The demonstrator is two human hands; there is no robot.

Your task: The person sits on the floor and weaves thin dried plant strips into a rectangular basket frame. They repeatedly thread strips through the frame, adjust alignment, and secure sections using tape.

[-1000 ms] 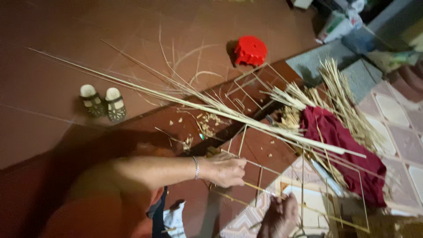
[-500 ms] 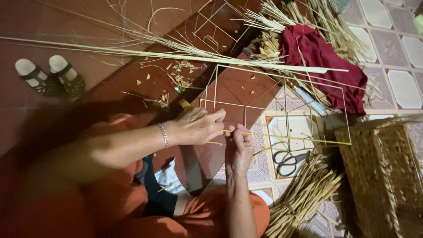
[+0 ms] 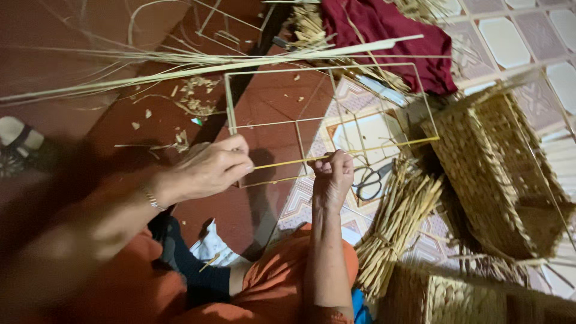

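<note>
Orange-clad lap and knee [image 3: 288,282] at bottom of frame, person seated on floor; left hand [image 3: 210,171] closed, thumb and fingers pinching the near end of a thin yellow strip [image 3: 360,151]; right hand [image 3: 333,177] curled into a loose fist around the same strip further along, fingers pressed together; strip runs from the hands up-right across the wire frame [image 3: 324,114], its far end near the frame's right edge; frame is a thin box outline standing on the floor just beyond the hands.

Step, as judged: feeding or tensioning the strip against the frame, start of wrapping or weaving, little of the frame covered yet; next move likely needs the strip kept taut and guided round a frame bar, one hand anchoring while the other turns it.

Scissors [image 3: 369,180] lie on the patterned tile just right of the right hand; bundle of cut straw [image 3: 399,225] beside them; woven baskets [image 3: 498,174] at right; scraps [image 3: 192,99] on the red floor to the left; long pale reeds [image 3: 198,66] across the top; dark red cloth [image 3: 390,36] farthest; a sandal [image 3: 15,141] at left edge.
</note>
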